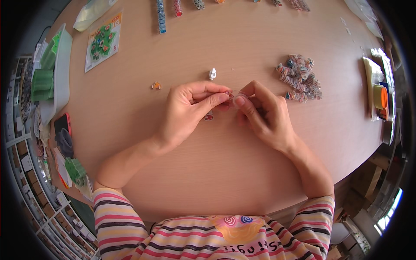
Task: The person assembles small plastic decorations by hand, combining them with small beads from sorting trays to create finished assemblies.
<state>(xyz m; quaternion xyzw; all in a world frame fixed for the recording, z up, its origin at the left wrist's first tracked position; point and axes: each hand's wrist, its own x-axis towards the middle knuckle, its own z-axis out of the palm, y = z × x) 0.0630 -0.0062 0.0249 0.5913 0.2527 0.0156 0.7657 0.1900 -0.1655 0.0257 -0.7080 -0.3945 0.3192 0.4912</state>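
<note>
My left hand (190, 110) and my right hand (262, 112) meet over the middle of a round wooden table (242, 47). Between the thumbs and forefingers of both I pinch a tiny reddish piece with a clear bit around it (232, 96). Just under my left fingers lies a small red figure (209, 116). A small white piece (212, 74) rests a little beyond my hands, and a small orange piece (156, 86) lies to the left. What exactly the pinched piece is stays too small to tell.
A heap of small colourful rolled items (300, 78) lies to the right. A printed card (103, 42) and a white tray with green holders (54, 65) sit at the left. Strips of small packs (161, 15) line the far edge. Orange and clear packaging (379, 91) sits at the right rim.
</note>
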